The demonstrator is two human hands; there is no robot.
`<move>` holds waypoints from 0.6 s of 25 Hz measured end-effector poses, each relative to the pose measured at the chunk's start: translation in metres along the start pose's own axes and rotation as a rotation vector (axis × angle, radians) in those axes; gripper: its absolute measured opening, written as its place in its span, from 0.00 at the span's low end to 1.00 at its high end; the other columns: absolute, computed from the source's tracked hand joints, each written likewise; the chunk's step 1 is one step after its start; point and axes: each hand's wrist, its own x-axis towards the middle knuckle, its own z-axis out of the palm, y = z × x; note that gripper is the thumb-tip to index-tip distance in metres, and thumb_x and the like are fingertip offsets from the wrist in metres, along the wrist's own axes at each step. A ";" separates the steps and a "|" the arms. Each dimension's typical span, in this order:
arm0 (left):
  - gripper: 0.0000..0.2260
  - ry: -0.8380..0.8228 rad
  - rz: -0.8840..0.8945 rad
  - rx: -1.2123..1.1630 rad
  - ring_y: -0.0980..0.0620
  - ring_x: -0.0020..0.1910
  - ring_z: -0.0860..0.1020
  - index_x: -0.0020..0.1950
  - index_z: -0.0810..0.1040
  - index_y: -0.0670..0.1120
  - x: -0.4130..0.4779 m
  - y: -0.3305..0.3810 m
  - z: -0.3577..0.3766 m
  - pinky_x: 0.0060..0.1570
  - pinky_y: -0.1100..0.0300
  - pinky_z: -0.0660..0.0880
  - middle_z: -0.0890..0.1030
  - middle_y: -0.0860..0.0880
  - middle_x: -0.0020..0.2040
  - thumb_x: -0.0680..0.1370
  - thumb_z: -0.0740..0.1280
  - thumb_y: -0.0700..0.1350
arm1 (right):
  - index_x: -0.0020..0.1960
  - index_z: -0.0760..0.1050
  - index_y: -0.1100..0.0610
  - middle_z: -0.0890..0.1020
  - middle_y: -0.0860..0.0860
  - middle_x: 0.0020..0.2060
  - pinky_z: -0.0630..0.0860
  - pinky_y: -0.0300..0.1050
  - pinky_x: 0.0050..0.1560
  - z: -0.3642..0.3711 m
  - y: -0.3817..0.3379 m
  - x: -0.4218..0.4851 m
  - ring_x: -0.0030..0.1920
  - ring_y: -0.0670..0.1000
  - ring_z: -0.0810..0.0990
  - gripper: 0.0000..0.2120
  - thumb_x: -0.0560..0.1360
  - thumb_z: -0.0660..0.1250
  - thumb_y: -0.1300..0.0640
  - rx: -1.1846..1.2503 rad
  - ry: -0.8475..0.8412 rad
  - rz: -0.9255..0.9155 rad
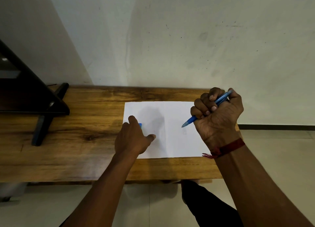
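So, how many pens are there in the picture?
1. The blue pen is held in the right hand, its tip over the white paper. A small blue thing under the left hand is mostly hidden and unclear.

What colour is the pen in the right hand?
The pen is blue with a paler tip, gripped by the right hand; head view shows it best.

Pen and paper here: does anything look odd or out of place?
Only the pen looks odd: the right hand clenches it in a fist, palm up, tip pointing sideways over the paper, not in a writing hold. The paper lies flat on the wooden table, the left hand resting on it. Nothing looks spilled or torn.
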 end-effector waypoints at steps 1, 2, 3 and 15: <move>0.37 0.002 0.002 0.000 0.44 0.58 0.76 0.66 0.63 0.45 0.000 0.000 0.000 0.44 0.55 0.73 0.75 0.44 0.61 0.66 0.74 0.61 | 0.28 0.65 0.58 0.61 0.48 0.17 0.54 0.35 0.24 0.000 0.000 0.000 0.20 0.45 0.56 0.26 0.77 0.48 0.42 0.008 -0.012 0.009; 0.37 0.003 0.003 0.004 0.44 0.58 0.76 0.66 0.63 0.45 0.000 0.000 0.000 0.44 0.55 0.73 0.75 0.44 0.61 0.66 0.74 0.61 | 0.28 0.65 0.58 0.61 0.48 0.17 0.54 0.35 0.24 0.001 0.000 0.001 0.20 0.45 0.56 0.27 0.77 0.48 0.40 0.009 -0.021 0.014; 0.37 0.003 0.003 0.006 0.44 0.59 0.76 0.67 0.63 0.45 0.000 0.000 0.000 0.45 0.55 0.74 0.75 0.44 0.61 0.67 0.74 0.61 | 0.27 0.66 0.58 0.61 0.48 0.17 0.54 0.35 0.24 0.002 0.000 0.001 0.20 0.45 0.56 0.27 0.76 0.49 0.41 0.004 -0.025 0.015; 0.35 0.031 0.007 -0.048 0.46 0.57 0.76 0.64 0.65 0.46 0.002 0.001 0.006 0.43 0.58 0.70 0.76 0.45 0.60 0.66 0.74 0.61 | 0.28 0.64 0.57 0.61 0.48 0.18 0.53 0.35 0.24 0.007 0.001 0.010 0.20 0.46 0.55 0.23 0.76 0.48 0.45 0.054 -0.005 -0.006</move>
